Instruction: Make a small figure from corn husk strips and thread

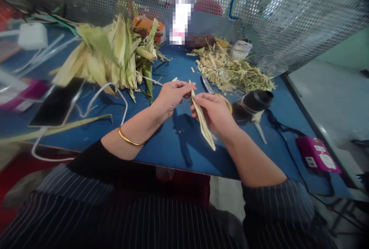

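Observation:
A pale strip of corn husk [203, 125] hangs slantwise between my hands above the blue table. Its upper tip is pinched by my left hand [174, 96], with thumb and fingers closed. Just below that tip, my right hand [210, 108] grips the same strip between thumb and fingers, and the long lower end trails towards me. Behind my right hand lie scissors [208, 86] with a yellow handle, partly hidden by the hand. To the right of it a black cone-shaped roll [253, 102] lies on its side.
A large bundle of corn husks [115, 54] lies at the back left, a heap of dry shreds [233, 68] at the back right. Left, a phone [57, 102] lies among white cables. A magenta power box [318, 154] with black cords sits right. A perforated metal screen [259, 10] borders the back.

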`<state>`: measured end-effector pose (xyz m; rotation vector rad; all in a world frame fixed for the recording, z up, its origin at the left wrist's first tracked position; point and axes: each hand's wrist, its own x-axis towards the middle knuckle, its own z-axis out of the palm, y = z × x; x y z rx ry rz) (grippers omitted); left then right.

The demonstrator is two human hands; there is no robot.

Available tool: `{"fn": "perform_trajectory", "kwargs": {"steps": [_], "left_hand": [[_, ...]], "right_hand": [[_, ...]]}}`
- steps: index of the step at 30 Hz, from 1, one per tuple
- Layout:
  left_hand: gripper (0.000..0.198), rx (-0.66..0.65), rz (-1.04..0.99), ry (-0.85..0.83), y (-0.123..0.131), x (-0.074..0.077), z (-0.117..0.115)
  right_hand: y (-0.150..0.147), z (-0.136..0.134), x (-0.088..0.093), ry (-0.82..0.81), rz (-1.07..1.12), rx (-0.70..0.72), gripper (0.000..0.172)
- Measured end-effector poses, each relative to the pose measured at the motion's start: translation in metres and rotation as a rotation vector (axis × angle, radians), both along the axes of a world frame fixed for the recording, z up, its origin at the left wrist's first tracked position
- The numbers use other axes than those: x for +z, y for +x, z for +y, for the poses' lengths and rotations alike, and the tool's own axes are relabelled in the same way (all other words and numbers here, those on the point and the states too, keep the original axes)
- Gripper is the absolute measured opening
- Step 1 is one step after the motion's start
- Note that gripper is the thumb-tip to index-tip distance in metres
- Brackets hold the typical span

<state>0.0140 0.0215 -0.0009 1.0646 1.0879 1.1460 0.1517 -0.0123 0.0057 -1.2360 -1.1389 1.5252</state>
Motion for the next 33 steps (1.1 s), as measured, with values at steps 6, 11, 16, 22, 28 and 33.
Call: {"fn": "perform_trajectory", "kwargs": {"steps": [6, 11, 16, 22, 28, 33], "left_hand": [[0.021, 0.039, 0.038, 0.162, -0.002, 0.008, -0.006], [0.026, -0.115, 0.121, 0.242, -0.003, 0.007, -0.008], [0.007, -0.229, -0.018, -0.086, -0.005, 0.005, -0.007], [0.014, -0.267, -0.009, -0.219, 0.000, 0.006, -0.013], [0.018, -0.413, 0.061, -0.208, 0.000, 0.005, -0.018], [0.024, -0.368, 0.043, -0.190, 0.001, 0.002, -0.015]], "right_hand": [[0.002, 0.001, 0.006, 0.057, -0.008, -0.129, 0.018], [0.004, 0.001, 0.008, 0.008, -0.008, -0.042, 0.022], [0.010, 0.007, 0.004, 0.167, -0.045, -0.065, 0.023], [0.013, 0.014, 0.000, 0.455, -0.228, -0.142, 0.013], [0.013, 0.013, 0.000, 0.466, -0.241, -0.183, 0.014], [0.013, 0.015, -0.006, 0.466, -0.180, -0.236, 0.013]]}}
